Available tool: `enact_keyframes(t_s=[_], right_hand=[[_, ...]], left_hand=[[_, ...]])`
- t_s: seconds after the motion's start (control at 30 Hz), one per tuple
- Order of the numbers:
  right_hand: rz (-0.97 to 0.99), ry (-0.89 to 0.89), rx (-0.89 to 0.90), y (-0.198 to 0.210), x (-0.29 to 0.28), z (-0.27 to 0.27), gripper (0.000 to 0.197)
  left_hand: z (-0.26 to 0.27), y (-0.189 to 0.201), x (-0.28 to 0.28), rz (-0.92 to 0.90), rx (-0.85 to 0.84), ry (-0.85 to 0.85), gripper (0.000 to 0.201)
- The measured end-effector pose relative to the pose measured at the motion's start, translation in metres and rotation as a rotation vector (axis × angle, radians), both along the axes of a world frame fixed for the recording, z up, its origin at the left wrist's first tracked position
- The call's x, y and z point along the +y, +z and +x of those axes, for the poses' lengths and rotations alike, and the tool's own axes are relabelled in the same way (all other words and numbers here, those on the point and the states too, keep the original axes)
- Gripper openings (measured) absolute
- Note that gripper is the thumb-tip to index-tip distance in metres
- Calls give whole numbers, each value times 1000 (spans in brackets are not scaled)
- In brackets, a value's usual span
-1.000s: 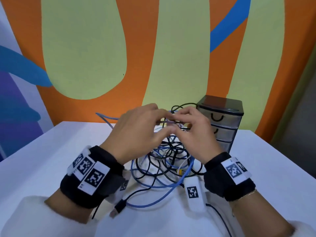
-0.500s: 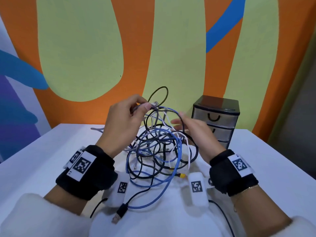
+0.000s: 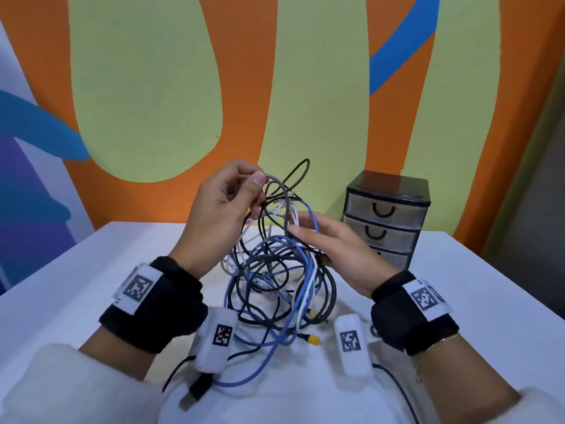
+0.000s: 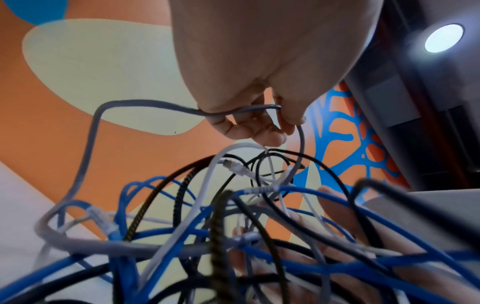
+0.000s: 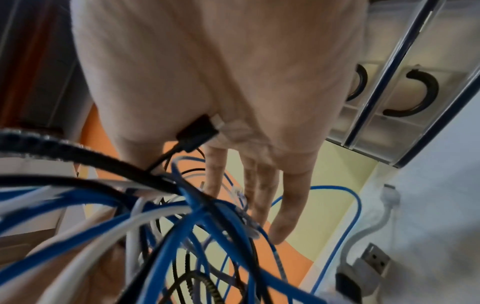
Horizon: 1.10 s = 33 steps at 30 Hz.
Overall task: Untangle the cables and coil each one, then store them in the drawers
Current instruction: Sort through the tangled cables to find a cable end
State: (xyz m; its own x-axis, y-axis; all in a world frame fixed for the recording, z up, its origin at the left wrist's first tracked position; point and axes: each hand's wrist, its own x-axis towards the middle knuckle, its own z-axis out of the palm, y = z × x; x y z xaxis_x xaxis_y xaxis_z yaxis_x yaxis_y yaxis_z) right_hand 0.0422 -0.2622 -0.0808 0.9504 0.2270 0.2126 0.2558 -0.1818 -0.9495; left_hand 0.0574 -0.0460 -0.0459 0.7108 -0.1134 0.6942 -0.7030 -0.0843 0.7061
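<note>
A tangle of blue, black, white and grey cables (image 3: pixel 275 270) is lifted partly off the white table (image 3: pixel 91 286). My left hand (image 3: pixel 220 209) pinches a grey cable (image 3: pixel 276 186) between thumb and fingers at the top of the tangle; the left wrist view shows this grey cable (image 4: pixel 88 156) looping down into the knot. My right hand (image 3: pixel 336 249) rests against the tangle's right side with straight fingers (image 5: pixel 285 205), and a black plug (image 5: pixel 197 131) lies against its palm. The small grey drawer unit (image 3: pixel 386 215) stands behind the right hand, all its drawers closed.
Loose ends trail toward me: a black USB plug (image 3: pixel 195 390) and a yellow-tipped connector (image 3: pixel 313 340). A grey USB plug (image 5: pixel 371 261) lies on the table near the drawer unit (image 5: pixel 405 82). A painted wall stands close behind the table.
Both hands were pinching together over the pile. The left hand has since raised the grey cable, lifting the tangle, and the right hand has let go and straightened its fingers beside it.
</note>
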Motion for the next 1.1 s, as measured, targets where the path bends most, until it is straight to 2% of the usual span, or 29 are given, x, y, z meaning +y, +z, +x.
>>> enact_keyframes(t_s=[0.2,0.3,0.37,0.47,0.53,0.63,0.7,0.8,0.9,0.97,1.03,1.1], right_hand=[[98,-139,-30,-15,-1,14,10],[208,-216,-9,-17,-3,16,13],[261,-234,12,-16,-3,16,16],[290,-265,25,-17,-4,19,16],[266,-290,16,-19,-5,21,16],[233,-329,10,-21,-7,22,15],[212,-345,20,-22,-8,23,15],[204,-349,41,-21,-9,24,15],[213,-326,52,-18,-7,20,18],[216,-319,75,-13,-8,17,23],[208,-340,117,-5,-14,14,27],[145,-385,116,6,-24,10,32]], left_hand=[[4,-3,2,213,-90,155,5],[1,0,5,287,-264,398,20],[-4,5,8,302,-344,454,27],[-6,13,17,385,-207,379,44],[-4,19,29,571,-8,347,48],[0,16,43,878,309,193,27],[5,8,46,1006,371,143,12],[10,-5,39,1111,380,123,23],[13,-12,35,1153,350,125,25],[14,-11,37,1120,310,116,24],[16,-6,42,996,241,123,25],[17,0,46,794,174,145,17]])
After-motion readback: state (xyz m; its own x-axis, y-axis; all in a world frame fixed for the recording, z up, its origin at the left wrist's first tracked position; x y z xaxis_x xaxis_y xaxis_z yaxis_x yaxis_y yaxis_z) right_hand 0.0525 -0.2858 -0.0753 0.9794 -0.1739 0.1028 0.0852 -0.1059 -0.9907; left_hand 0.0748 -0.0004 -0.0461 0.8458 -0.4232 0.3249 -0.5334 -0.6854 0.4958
